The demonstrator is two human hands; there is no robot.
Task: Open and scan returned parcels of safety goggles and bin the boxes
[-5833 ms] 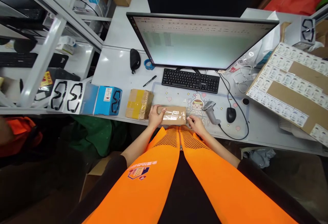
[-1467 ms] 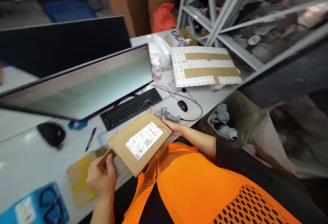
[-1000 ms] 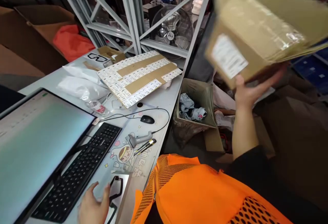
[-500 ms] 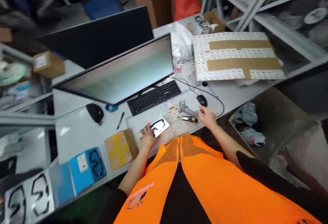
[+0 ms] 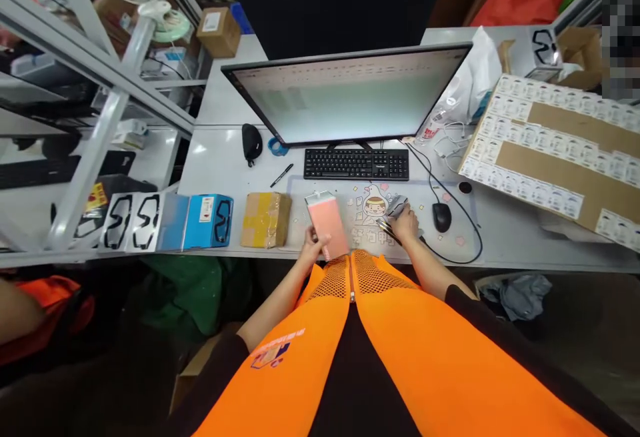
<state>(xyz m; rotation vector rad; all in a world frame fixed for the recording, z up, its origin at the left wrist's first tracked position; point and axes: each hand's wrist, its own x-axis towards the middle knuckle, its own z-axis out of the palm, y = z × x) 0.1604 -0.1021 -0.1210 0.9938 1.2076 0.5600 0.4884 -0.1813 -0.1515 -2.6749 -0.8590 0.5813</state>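
Note:
My left hand [image 5: 311, 251] holds a small pink-faced box [image 5: 327, 224], tilted up off the front edge of the grey desk [image 5: 220, 157]. My right hand [image 5: 404, 222] rests on the grey barcode scanner [image 5: 396, 205] lying on the cartoon desk mat [image 5: 373, 209], with a yellow-and-black utility knife [image 5: 385, 227] under its fingers. Whether the fingers close around the scanner is hard to tell. A taped brown parcel [image 5: 266, 219] lies just left of the pink box.
Keyboard [image 5: 356, 163] and monitor [image 5: 350, 93] stand behind the mat. A mouse [image 5: 442, 216] sits to the right, and a cardboard sheet of labels [image 5: 555, 150] beyond it. A blue glasses box [image 5: 207, 221], a pen [image 5: 281, 175] and metal shelving [image 5: 100, 90] are on the left.
The brown parcel I held went off to my right and is gone from my hands. My left hand has lifted the small box, pink face up. My right hand moved onto the scanner.

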